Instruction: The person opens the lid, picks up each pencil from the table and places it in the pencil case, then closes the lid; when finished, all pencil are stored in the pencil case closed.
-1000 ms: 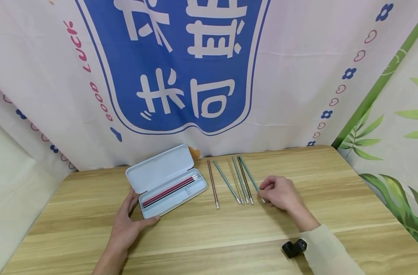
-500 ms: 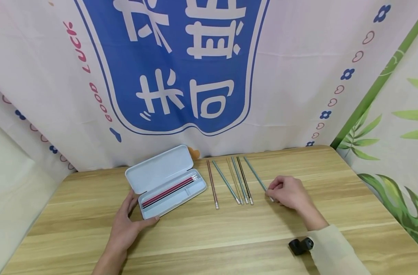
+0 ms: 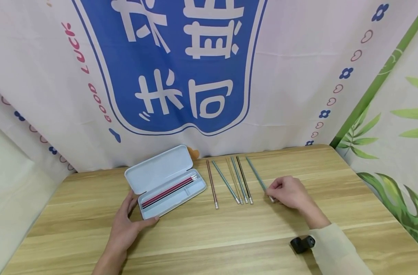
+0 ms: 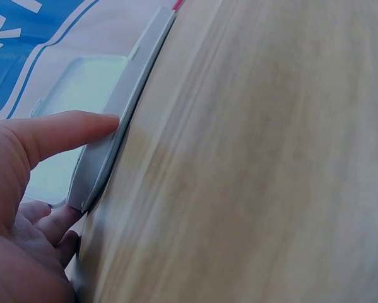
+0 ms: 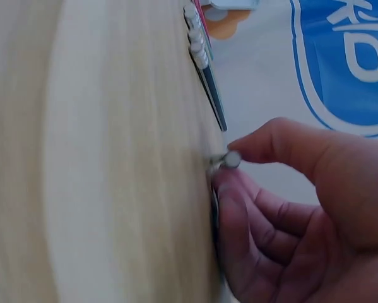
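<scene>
My left hand (image 3: 124,229) holds the left end of an open light-blue pencil case (image 3: 172,206). Its thumb lies along the front wall and the other fingers are at the left end, as the left wrist view also shows. Inside the case are red and black pencils (image 3: 164,192) with white erasers. On the right, my right hand (image 3: 287,193) pinches a teal pencil (image 3: 255,171) near its eraser end between thumb and fingers. The pencil's far end points to the back of the table. In the right wrist view its eraser (image 5: 232,159) pokes out between the fingertips.
Between case and right hand lie a reddish pencil (image 3: 212,183), a teal pencil (image 3: 225,180) and several others, including a black pencil (image 3: 245,179). A black device (image 3: 302,244) sits by the right sleeve. A printed cloth (image 3: 281,95) hangs behind the wooden table (image 3: 209,244).
My right hand has moved to the right with the teal pencil, drawing it away from the black one; in the last half second it has barely moved. The left hand has stayed on the case.
</scene>
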